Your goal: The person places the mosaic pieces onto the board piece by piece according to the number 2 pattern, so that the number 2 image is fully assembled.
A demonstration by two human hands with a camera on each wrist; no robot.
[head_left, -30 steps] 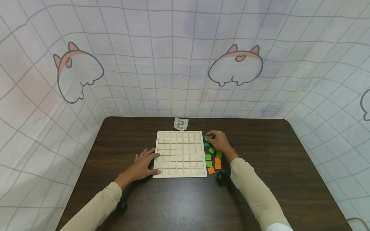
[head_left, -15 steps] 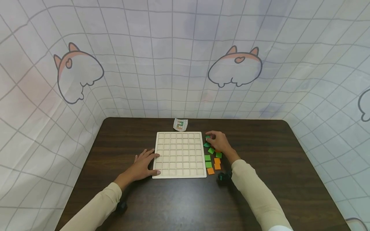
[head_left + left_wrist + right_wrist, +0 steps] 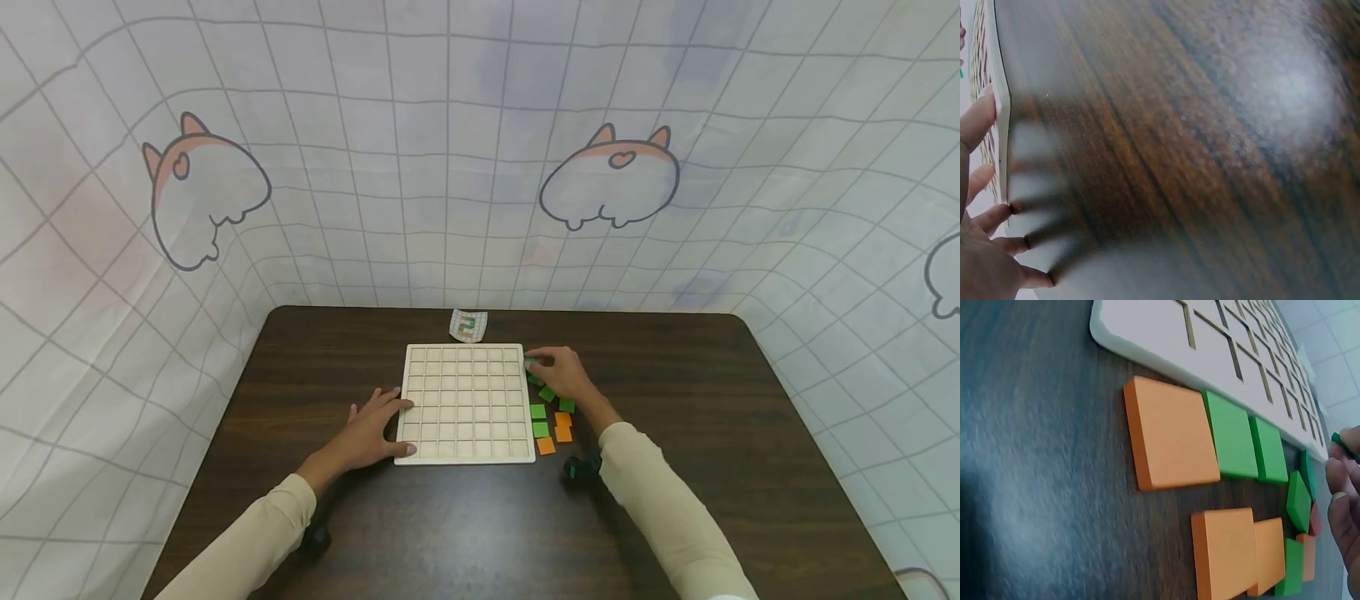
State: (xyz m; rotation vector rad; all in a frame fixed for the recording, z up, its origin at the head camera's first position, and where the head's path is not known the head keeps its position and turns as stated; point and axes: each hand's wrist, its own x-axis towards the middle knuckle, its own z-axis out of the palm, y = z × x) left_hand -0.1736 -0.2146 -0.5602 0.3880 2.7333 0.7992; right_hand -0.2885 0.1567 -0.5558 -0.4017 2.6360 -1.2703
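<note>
A cream gridded board (image 3: 465,404) lies on the dark table. My left hand (image 3: 365,429) rests at its left edge, fingers spread, with the thumb and index finger on the rim; the left wrist view shows the other fingertips (image 3: 1038,278) down on the table. Beyond the board's upper right corner, my right hand (image 3: 561,372) pinches a dark green tile (image 3: 1337,439), mostly covered by the fingers. Below that hand are bright green tiles (image 3: 538,412) and orange tiles (image 3: 563,434), lying flat along the board's right side.
A small paper (image 3: 468,326) with a coloured grid pattern lies behind the board. Close to the right sleeve is a small black object (image 3: 577,468). A white grid-patterned curtain (image 3: 480,208) surrounds the table's back and sides. A red piece (image 3: 1315,520) shows among the far tiles.
My right hand has moved slightly left, toward the board's upper right corner, with the green tile lifted in its fingers. The left hand stays in place on the board.
</note>
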